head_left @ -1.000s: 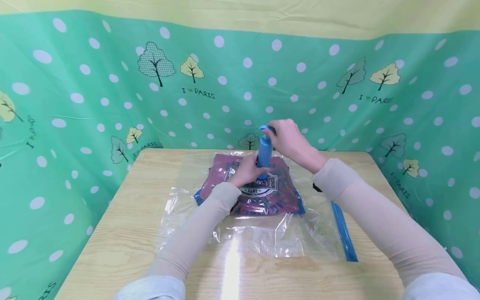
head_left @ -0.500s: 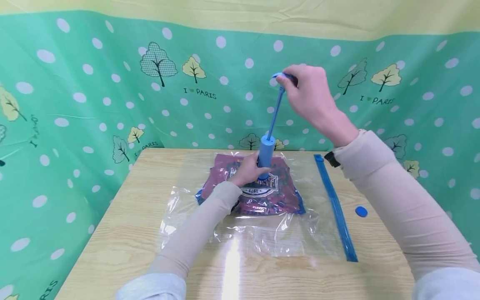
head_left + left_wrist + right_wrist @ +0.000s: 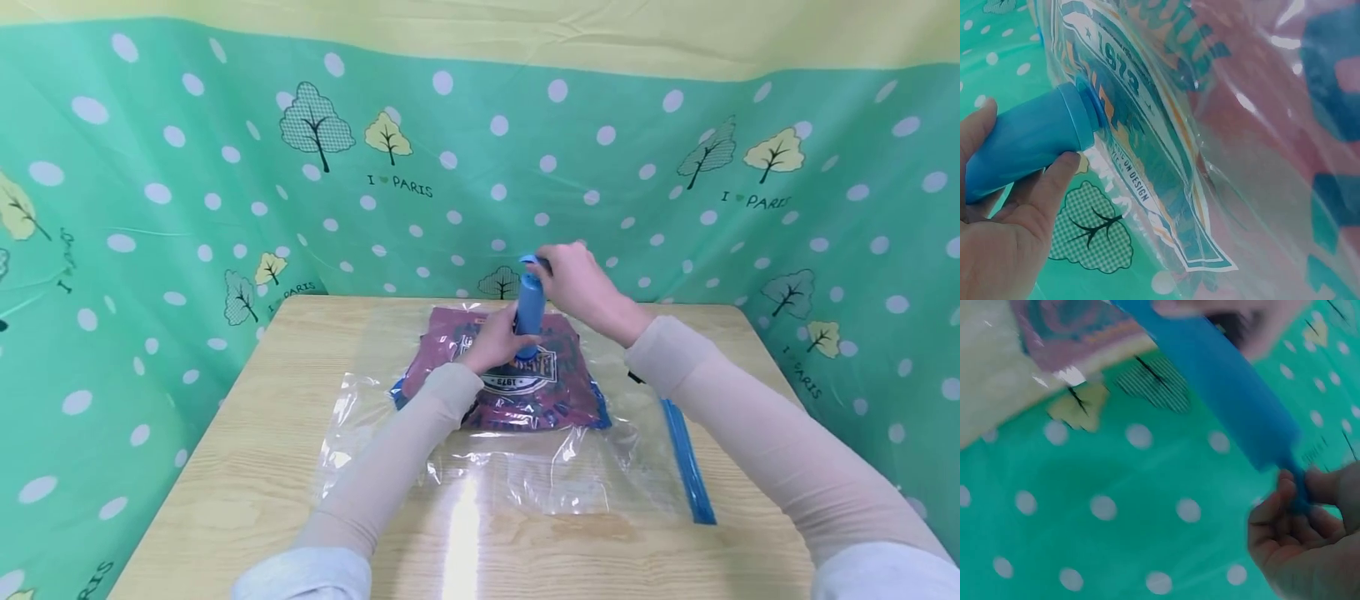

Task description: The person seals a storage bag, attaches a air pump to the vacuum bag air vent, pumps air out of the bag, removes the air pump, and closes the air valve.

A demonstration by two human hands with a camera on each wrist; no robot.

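From the head view, I see a bench (image 3: 225,483) against a green polka-dot curtain (image 3: 465,192). Towards its far side, around the middle, a clear plastic bag (image 3: 558,479) holds a folded maroon garment (image 3: 525,412). A blue hand pump (image 3: 530,304) stands on the bag, leaning slightly. The person's left hand (image 3: 495,337) has its grip closed round the barrel from the left; the right hand (image 3: 577,279) reaches over from the right, grip curled on the handle, which sits close above the barrel. A blue strip (image 3: 693,479) runs along the bag's right end, partly behind the right sleeve (image 3: 720,392).

In the left wrist view, thumb and fingers lie on either side of the barrel, and its lower end meets a blue ring (image 3: 1090,100) by the printed "1973" showing through the plastic.

In the right wrist view, fingers and thumb wrap the handle, only a short neck from the barrel; the other hand is blurred at the top edge.
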